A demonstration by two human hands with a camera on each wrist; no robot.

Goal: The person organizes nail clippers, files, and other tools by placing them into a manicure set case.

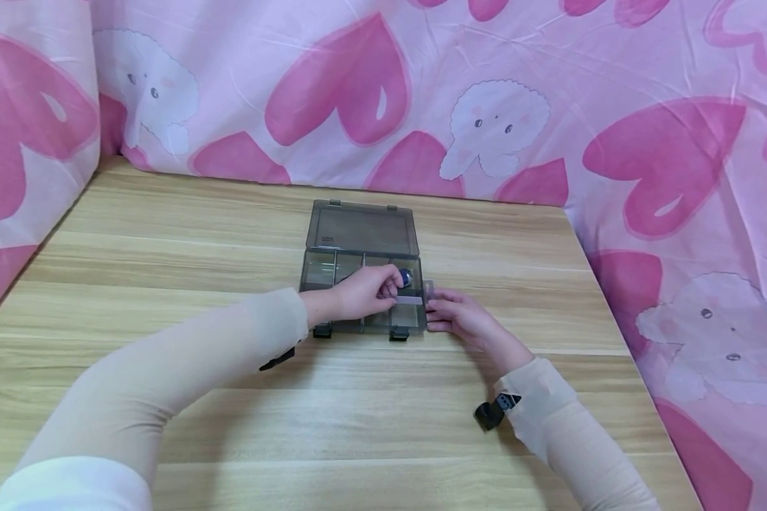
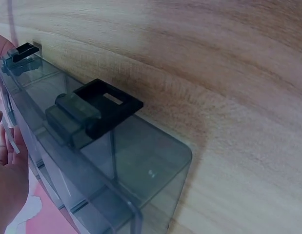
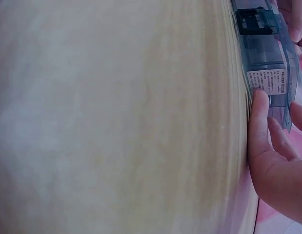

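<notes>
A grey see-through compartment box (image 1: 348, 328) lies on the table with its lid (image 1: 363, 228) folded back. My left hand (image 1: 366, 289) reaches over the box, fingers curled, and pinches a thin pale divider strip (image 1: 410, 301) at the right-hand compartments. In the left wrist view the strip (image 2: 12, 141) shows by the fingers. Just past the fingertips, a small dark blue object (image 1: 406, 277) sits in the back right compartment; its kind is unclear. My right hand (image 1: 461, 316) rests against the box's right side, and a fingertip touches near the white label (image 3: 268, 81).
Two black latches (image 1: 399, 333) stick out from the box's front edge. The wooden table (image 1: 332, 426) spreads around the box. A pink curtain with hearts (image 1: 339, 78) hangs along the back and both sides.
</notes>
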